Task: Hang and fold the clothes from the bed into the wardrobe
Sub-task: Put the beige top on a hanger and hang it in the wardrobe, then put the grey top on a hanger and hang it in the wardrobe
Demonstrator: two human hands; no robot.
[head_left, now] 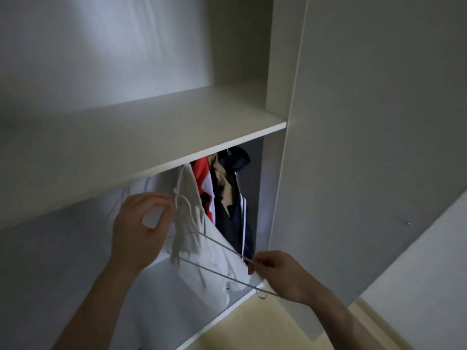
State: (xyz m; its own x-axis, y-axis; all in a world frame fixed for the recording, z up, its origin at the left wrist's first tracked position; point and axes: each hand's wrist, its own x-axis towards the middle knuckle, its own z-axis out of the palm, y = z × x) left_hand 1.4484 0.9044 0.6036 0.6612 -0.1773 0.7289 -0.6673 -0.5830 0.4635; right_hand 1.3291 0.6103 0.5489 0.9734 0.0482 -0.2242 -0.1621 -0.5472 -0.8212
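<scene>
Left hand (pixel 141 221) pinched thin white wire hanger (pixel 217 245) at hook; right hand (pixel 275 271) gripped its near corner, steadying for white wardrobe (pixel 156 127) rail.

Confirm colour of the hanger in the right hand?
Silver-grey wire hanger, pinched by the right hand; head view, the only one.

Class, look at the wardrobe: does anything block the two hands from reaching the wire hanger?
Nothing visible does. The left hand is at the hanger near its hook, and the right hand pinches its far end.
</scene>
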